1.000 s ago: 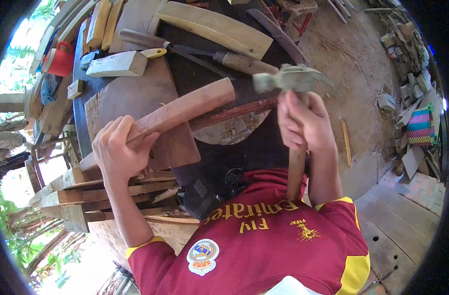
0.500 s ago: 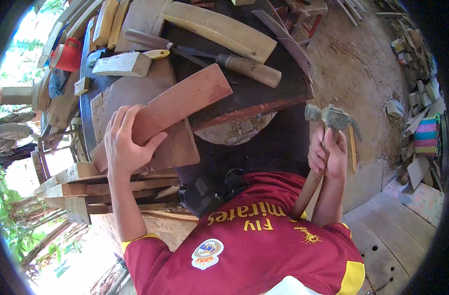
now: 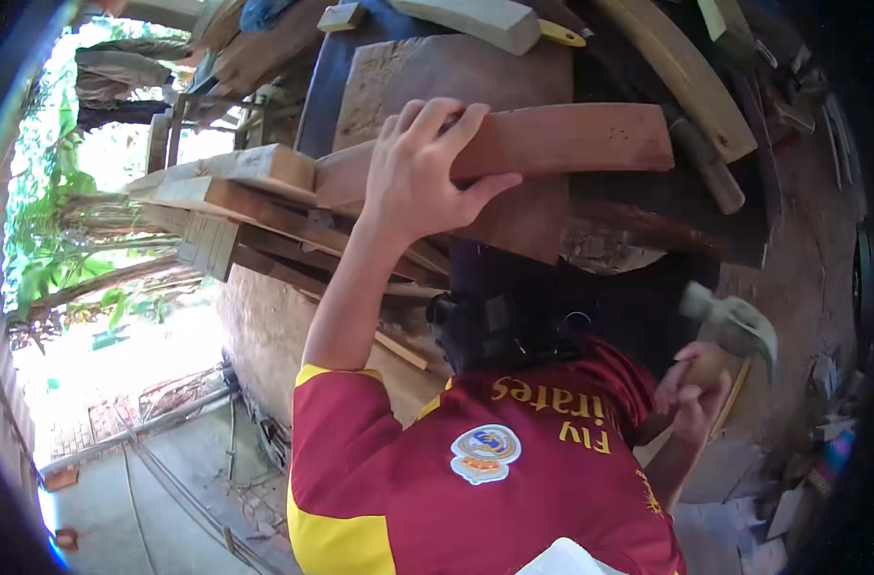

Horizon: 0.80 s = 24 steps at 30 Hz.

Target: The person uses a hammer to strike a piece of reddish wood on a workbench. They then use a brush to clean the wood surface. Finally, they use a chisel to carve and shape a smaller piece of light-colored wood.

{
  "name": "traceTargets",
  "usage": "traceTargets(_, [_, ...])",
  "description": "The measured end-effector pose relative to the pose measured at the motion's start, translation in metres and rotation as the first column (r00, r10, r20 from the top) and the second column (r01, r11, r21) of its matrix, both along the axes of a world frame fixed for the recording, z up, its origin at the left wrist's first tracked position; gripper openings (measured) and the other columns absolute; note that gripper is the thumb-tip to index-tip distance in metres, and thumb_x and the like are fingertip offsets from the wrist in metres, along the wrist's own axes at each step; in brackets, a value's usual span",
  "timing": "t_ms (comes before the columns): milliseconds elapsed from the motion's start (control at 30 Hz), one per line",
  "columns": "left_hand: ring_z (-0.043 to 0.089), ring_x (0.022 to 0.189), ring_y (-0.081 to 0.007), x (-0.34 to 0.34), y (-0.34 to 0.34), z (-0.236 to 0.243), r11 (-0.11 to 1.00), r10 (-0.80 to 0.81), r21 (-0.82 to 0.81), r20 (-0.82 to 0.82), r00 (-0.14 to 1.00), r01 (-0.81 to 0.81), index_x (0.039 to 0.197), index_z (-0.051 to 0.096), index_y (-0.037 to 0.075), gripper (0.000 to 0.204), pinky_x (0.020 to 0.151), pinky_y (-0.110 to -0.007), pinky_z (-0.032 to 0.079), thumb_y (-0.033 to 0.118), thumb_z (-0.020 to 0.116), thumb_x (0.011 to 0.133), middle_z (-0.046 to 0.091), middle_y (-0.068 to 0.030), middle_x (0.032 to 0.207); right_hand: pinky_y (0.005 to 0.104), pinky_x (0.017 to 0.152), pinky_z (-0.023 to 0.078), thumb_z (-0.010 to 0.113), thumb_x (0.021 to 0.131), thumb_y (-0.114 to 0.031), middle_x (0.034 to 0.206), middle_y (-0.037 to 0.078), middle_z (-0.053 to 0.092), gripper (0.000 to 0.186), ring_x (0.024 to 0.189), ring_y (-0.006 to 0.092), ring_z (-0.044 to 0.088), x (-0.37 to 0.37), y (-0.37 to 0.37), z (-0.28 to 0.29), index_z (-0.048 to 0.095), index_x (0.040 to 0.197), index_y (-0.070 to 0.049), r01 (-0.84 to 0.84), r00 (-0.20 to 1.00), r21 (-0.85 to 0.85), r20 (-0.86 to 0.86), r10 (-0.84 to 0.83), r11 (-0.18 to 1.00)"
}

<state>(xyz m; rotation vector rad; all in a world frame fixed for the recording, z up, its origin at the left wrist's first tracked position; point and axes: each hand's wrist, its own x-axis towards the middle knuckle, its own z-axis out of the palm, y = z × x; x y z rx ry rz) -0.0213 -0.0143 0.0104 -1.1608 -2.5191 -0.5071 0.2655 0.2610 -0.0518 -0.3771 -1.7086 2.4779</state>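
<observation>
My left hand (image 3: 419, 177) grips a reddish-brown wooden board (image 3: 582, 139), thumb on the near edge and fingers over the far one. The long board lies across a flat brown wooden panel (image 3: 513, 81) on the dark workbench. On the right, my right hand (image 3: 691, 395) is wrapped around the wooden handle of a claw hammer (image 3: 734, 321). The hammer's metal head sticks up above the fingers, apart from the board and somewhat blurred. My lower right arm is partly hidden by my maroon and yellow shirt.
Several stacked planks (image 3: 255, 172) jut out to the left beside the panel. A curved pale timber (image 3: 681, 77) and a round wooden handle (image 3: 710, 168) lie on the bench's right part. A pale wood block (image 3: 485, 21) and a yellow handle (image 3: 561, 34) lie at the far side.
The view has swung left, so bench and board sit farther right in the picture. My left hand still grips the board, and my right hand still holds the hammer.
</observation>
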Motion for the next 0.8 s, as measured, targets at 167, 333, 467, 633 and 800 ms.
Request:
traceTargets(167, [0.059,0.096,-0.0328,-0.002,0.011,0.004,0.998,0.035,-0.043,-0.057,0.998,-0.037,0.11,0.067,0.004,0.056,0.082,-0.041,0.05,0.029,0.086,0.064,0.062,-0.013,0.103,0.0207,0.045,0.035,0.064,0.093,-0.022,0.068,0.0,0.053,0.025,0.05,0.0058,0.045,-0.011,0.025,0.018,0.059,0.104,0.001,0.103,0.987,0.387,0.079,-0.144,0.916])
traceTargets(333, [0.058,0.088,-0.0321,0.003,0.013,-0.001,0.998,0.065,0.025,-0.074,0.995,-0.063,0.107,0.068,0.005,0.055,0.077,-0.043,0.048,0.033,0.085,0.062,0.06,-0.0096,0.095,0.0224,0.044,0.036,0.048,0.101,-0.036,0.068,0.0,0.047,0.033,0.049,0.0072,0.043,-0.037,0.023,0.05,0.05,0.11,-0.004,0.249,0.959,0.031,0.129,-0.251,0.968])
traceTargets(467, [0.056,0.084,-0.032,0.007,0.01,-0.004,0.995,0.094,0.023,-0.044,0.995,-0.093,0.108,0.067,0.004,0.055,0.075,-0.042,0.047,0.032,0.085,0.063,0.057,-0.0103,0.091,0.0229,0.043,0.037,0.037,0.103,-0.047,0.068,-0.001,0.042,0.039,0.047,0.0081,0.04,-0.073,0.016,0.059,0.045,0.112,-0.01,0.42,0.892,-0.323,-0.024,-0.451,0.848])
traceTargets(633, [0.057,0.088,-0.0338,0.009,0.013,0.0,0.996,0.087,-0.029,-0.036,0.996,-0.088,0.114,0.065,0.002,0.056,0.079,-0.043,0.047,0.029,0.083,0.068,0.057,-0.0131,0.096,0.0249,0.042,0.037,0.041,0.103,-0.044,0.071,-0.001,0.043,0.034,0.048,0.0081,0.041,-0.113,-0.013,0.043,0.046,0.111,-0.011,0.584,0.77,-0.36,-0.039,-0.637,0.727])
traceTargets(800, [0.055,0.092,-0.036,0.012,0.009,-0.003,0.981,0.137,-0.127,-0.091,0.986,-0.148,0.117,0.063,0.001,0.06,0.084,-0.045,0.044,0.038,0.079,0.073,0.055,-0.0148,0.099,0.026,0.037,0.038,0.045,0.103,-0.038,0.066,0.001,0.046,0.034,0.043,0.008,0.043,-0.116,-0.017,0.043,0.049,0.109,-0.005,0.173,0.964,-0.146,0.226,-0.137,0.974])
